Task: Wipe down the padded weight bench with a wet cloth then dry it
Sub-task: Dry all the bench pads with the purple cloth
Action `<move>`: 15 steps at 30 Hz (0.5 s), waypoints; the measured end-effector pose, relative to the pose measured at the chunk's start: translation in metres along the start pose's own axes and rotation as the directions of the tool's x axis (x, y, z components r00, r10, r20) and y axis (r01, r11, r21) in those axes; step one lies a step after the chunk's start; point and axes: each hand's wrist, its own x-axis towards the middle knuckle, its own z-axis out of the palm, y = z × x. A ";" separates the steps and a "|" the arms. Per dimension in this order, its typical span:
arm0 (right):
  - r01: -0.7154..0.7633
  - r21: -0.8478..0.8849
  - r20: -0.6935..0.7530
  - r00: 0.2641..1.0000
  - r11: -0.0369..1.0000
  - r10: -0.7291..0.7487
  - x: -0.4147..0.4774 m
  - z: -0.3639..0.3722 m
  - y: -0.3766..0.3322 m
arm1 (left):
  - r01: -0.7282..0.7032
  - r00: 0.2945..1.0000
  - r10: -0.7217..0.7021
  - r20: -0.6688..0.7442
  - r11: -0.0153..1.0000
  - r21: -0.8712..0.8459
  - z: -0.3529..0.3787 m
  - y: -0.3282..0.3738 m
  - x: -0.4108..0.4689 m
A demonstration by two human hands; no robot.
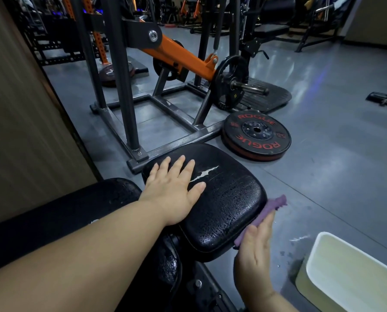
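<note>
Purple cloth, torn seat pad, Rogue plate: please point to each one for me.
purple cloth (pixel 276 202): head view, free upper end.
seat pad (pixel 228 199): head view, cracked top surface.
Rogue plate (pixel 256 129): head view, centre hub.

A Rogue plate (pixel 256 136) lies flat on the grey floor (pixel 323 109) beside a black rack (pixel 123 86) with an orange arm (pixel 176 57).

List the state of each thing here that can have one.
seat pad: glistening, cracked, torn on top.
left hand: open, flat on the seat pad.
right hand: straight fingers press the purple cloth to the pad's side.
purple cloth: bunched against the pad's side.
red-lettered plate: flat on the floor.
small plate: loaded on the machine's bar.
</note>
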 end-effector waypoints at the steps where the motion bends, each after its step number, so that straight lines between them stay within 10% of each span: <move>1: 0.037 0.005 -0.002 0.999 0.999 -0.037 0.004 0.001 0.003 | 0.001 1.000 -0.001 -0.001 1.000 -0.003 0.000 0.000 0.000; 11: -0.046 0.150 -0.099 0.993 0.988 0.062 0.052 -0.006 0.018 | -0.002 1.000 0.002 -0.004 1.000 -0.005 -0.001 0.000 0.000; 15: 0.284 -0.168 -0.009 0.957 0.944 -0.290 -0.004 0.012 0.018 | -0.004 1.000 0.004 -0.005 1.000 -0.003 -0.002 0.001 -0.001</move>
